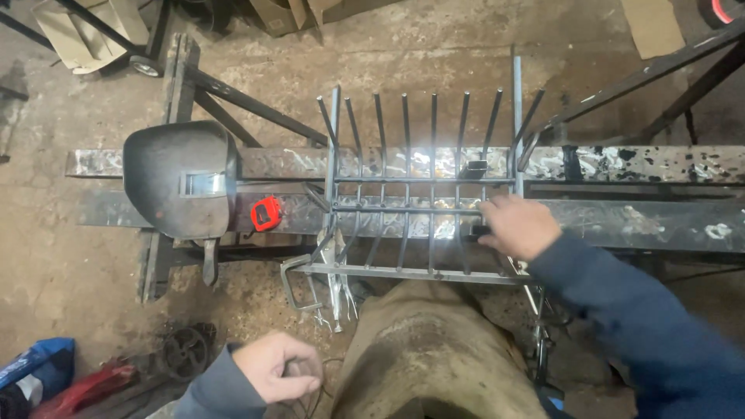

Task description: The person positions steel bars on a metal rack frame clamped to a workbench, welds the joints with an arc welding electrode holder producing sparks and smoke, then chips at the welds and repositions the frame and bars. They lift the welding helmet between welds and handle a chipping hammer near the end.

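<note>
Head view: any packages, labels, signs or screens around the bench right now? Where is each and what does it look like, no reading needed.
Flattened brown cardboard boxes: on the floor at the top edge, behind the bench.
Flat brown cardboard sheet: floor, top right.
Blue and white bag: floor, bottom left corner, crumpled.
Small red tape measure: on the steel beams, beside the dark welding mask.
No signs or screens visible.

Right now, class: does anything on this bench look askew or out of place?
Yes. The grille's upright bars splay instead of standing parallel: the leftmost and rightmost lean outward. The right hand rests on the grille's right side; the left hand is clear of it.
</note>
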